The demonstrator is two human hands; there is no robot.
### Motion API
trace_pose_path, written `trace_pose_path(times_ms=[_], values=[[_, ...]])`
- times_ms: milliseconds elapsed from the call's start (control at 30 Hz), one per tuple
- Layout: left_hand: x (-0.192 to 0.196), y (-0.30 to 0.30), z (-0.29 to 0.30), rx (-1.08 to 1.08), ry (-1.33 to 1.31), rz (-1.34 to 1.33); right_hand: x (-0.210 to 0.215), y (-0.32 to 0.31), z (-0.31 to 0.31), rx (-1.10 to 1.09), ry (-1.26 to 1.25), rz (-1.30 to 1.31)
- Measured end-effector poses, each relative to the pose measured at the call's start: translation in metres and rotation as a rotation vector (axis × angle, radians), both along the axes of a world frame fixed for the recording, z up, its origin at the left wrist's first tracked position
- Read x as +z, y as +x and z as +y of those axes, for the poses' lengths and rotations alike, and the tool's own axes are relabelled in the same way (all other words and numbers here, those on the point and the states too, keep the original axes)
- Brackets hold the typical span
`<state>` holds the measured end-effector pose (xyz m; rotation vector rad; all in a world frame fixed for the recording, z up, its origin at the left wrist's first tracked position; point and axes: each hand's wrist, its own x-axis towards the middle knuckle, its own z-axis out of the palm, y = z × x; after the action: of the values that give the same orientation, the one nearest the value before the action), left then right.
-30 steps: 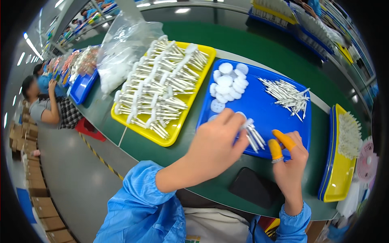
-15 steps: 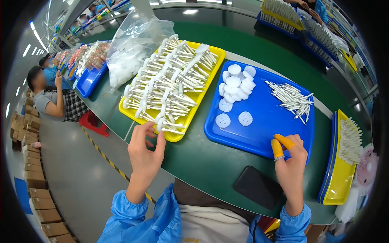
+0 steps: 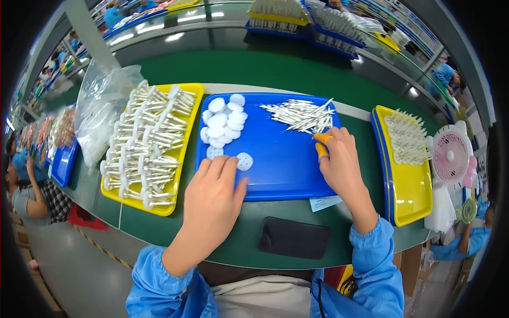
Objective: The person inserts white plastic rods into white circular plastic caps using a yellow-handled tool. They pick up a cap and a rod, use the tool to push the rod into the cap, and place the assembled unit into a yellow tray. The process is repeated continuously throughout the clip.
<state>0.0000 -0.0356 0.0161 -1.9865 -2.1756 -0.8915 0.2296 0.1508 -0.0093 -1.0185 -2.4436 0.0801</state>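
My left hand (image 3: 213,196) reaches over the near left edge of the blue tray (image 3: 281,177), fingers stretched forward and thumb apart. A round white disc with small holes (image 3: 244,161) lies just beyond its fingertips; whatever is under the fingers is hidden. Behind it is a heap of white discs (image 3: 218,123). My right hand (image 3: 341,161), with yellow finger cots on two fingers, is over the tray's right side. Its covered fingertips are apart, at the near edge of a pile of thin white sticks (image 3: 302,115); I see nothing between them.
To the left, a yellow tray (image 3: 159,208) holds rows of discs fitted with sticks, beside a clear plastic bag (image 3: 98,119). A black phone (image 3: 294,237) lies in front. Right are stacked trays (image 3: 413,196) and a pink fan (image 3: 450,151). Other people sit farther off.
The view has swung right. My left hand has moved from the yellow tray to the blue tray's discs. My right hand has gone from the blue tray's near edge up to the sticks.
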Motion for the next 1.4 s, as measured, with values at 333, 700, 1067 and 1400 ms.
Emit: trace_pose_path(times_ms=[333,700,1067,1400], values=[[-0.014,-0.001,0.054,-0.032,-0.277,-0.028,-0.009,-0.001,0.049,0.008,0.188,-0.187],[-0.009,-0.003,0.043,-0.061,-0.242,-0.633,0.023,0.014,-0.028,0.125,-0.221,-0.094],[-0.02,0.003,0.044,-0.108,-0.193,-0.857,0.014,0.001,-0.022,0.218,-0.173,-0.184],[-0.018,0.005,0.038,-0.24,-0.215,-1.04,0.035,-0.011,-0.069,0.385,-0.488,0.22]])
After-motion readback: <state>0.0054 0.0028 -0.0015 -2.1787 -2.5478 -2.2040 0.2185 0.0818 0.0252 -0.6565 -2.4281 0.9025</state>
